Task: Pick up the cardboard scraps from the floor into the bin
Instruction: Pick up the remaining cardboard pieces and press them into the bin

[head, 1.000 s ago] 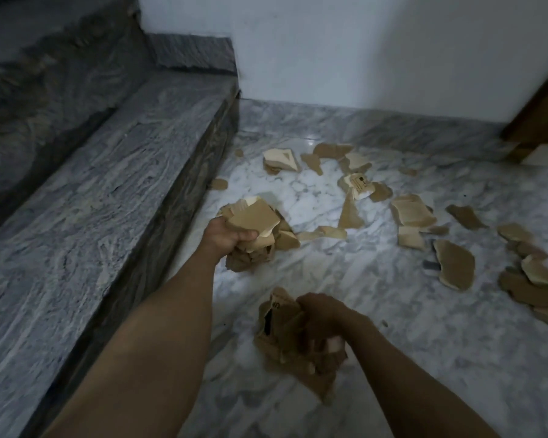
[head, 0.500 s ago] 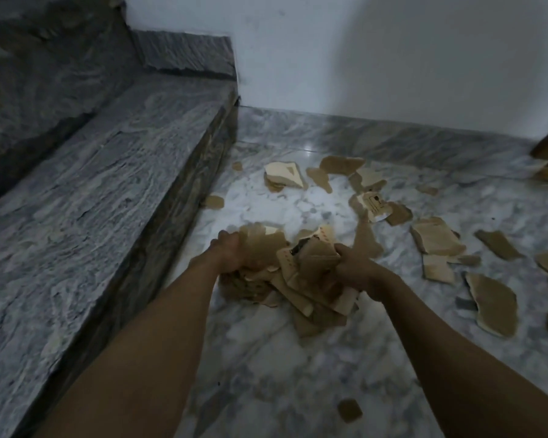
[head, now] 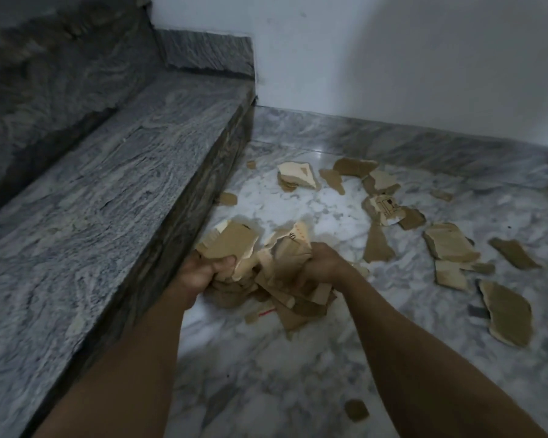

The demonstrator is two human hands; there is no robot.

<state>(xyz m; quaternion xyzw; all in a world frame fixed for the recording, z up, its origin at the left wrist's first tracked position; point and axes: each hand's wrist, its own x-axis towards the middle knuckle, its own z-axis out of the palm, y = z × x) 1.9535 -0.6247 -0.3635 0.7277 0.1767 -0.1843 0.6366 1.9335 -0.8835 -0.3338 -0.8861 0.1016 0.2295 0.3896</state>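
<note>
Cardboard scraps [head: 506, 311] are scattered over the marble floor [head: 298, 374]; one small scrap [head: 356, 410] lies nearest, between the forearms. Further on, a bundle of scraps [head: 276, 273] is gripped from both sides: the left hand [head: 203, 273] is curled round its left part, the right hand [head: 321, 268] round its right part, just beside the stone step [head: 108, 200]. The pieces are judged light, stiff and flat, but loose, so single pieces may slip from a bundle. A compressing grip from opposite sides is recommended; flat pieces should be lifted by an edge. Beyond, more scraps [head: 450, 241] lie towards the wall [head: 393, 58]. No bin is in view.
</note>
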